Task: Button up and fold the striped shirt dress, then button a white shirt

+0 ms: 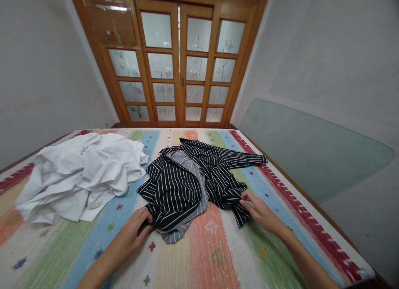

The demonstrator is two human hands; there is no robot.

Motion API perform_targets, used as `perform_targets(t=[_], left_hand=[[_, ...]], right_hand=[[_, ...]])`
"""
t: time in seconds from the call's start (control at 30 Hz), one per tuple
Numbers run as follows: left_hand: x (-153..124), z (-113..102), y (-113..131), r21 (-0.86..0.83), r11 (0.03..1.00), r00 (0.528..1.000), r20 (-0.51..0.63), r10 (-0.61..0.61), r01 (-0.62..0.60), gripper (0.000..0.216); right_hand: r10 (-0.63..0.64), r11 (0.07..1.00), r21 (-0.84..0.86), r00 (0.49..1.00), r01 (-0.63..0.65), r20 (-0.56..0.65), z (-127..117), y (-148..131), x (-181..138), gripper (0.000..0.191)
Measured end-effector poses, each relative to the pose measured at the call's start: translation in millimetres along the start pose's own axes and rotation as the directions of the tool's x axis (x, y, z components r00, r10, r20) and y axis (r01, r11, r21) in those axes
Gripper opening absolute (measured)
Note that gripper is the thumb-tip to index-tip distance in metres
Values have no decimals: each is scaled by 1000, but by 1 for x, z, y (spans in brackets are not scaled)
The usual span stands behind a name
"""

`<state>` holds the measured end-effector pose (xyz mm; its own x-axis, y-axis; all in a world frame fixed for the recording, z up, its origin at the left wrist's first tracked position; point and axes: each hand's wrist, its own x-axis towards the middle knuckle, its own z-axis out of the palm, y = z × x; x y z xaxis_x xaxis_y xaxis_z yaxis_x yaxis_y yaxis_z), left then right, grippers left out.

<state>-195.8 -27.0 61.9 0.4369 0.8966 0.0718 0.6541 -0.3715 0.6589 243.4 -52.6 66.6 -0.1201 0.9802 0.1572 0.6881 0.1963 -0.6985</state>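
Nothing legible right now: no txt, labels, brands or nos. anywhere in view. Striped shirt (183, 185) shows stripes only, no tag or print to read. Wooden panel (110, 27) top left, beside the door (179, 72), has a few small marks, too blurred to make out.

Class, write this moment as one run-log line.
left hand: holds striped shirt | right hand: holds its other edge | white cloth: untouched
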Motion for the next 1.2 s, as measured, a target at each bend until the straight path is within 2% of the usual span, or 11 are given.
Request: perform_targets(t=[0.1,0.2,0.4,0.47,0.53,0.6,0.67,0.73,0.83,0.97,1.2], left_hand=[[5,-12,12,-176,984,993,-107,-42,22,21],[10,-35,37,-455,884,942,-237,-237,108,34],[14,-68,91,-677,735,662,-568,-489,-37,44],[15,-63,101,-657,750,697,-572,-431,-75,42],[15,-52,105,-609,790,847,-454,-277,-69,44],[14,-40,103,-523,851,982,-180,-54,-49,53],[12,-31,92,-411,910,986,116,118,-60,64],[9,-26,73,-295,950,953,246,174,-97,66],[1,-20,38,-88,985,971,175,162,-149,54],[-8,-6,5,90,977,970,166,177,-194,51],[12,27,5,141,978,987,-35,157,-150,50]], right_hand=[[30,978,209,997,-14,-73,0,-23,12,36],[83,884,466,994,-40,-73,-8,-52,21,41],[139,806,586,938,80,-319,-40,-108,25,33],[116,844,526,918,111,-379,-47,-117,25,29],[55,898,427,936,107,-349,-49,-118,27,28],[-27,944,317,980,89,-197,-49,-111,29,30],[-79,963,260,997,70,24,-49,-95,31,33],[-88,965,258,984,45,156,-50,-70,31,38],[-56,988,147,993,40,106,-50,-23,25,33],[-49,996,-62,974,65,221,-34,25,12,44],[-155,984,-71,980,165,121,17,20,19,40]])
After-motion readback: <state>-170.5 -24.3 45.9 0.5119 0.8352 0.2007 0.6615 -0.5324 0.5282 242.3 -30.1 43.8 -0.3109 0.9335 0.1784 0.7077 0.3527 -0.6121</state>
